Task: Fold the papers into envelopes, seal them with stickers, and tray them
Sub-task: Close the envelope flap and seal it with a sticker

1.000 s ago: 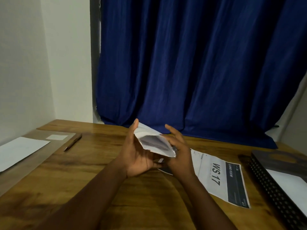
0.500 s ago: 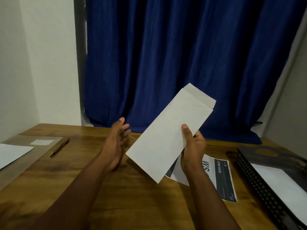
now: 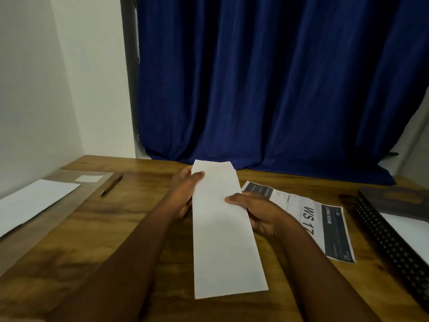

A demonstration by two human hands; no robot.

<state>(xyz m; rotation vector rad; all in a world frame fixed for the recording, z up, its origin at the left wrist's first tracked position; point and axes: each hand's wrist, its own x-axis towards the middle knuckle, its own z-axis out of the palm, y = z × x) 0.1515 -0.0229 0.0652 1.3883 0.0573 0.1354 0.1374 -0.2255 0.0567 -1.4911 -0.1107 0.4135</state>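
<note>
We are holding a long white envelope (image 3: 220, 231) lengthwise above the wooden surface (image 3: 92, 231), our left hand (image 3: 185, 189) pinching its far left edge, our right hand (image 3: 257, 212) gripping its right edge midway, black tray (image 3: 394, 238) lying well right.
</note>
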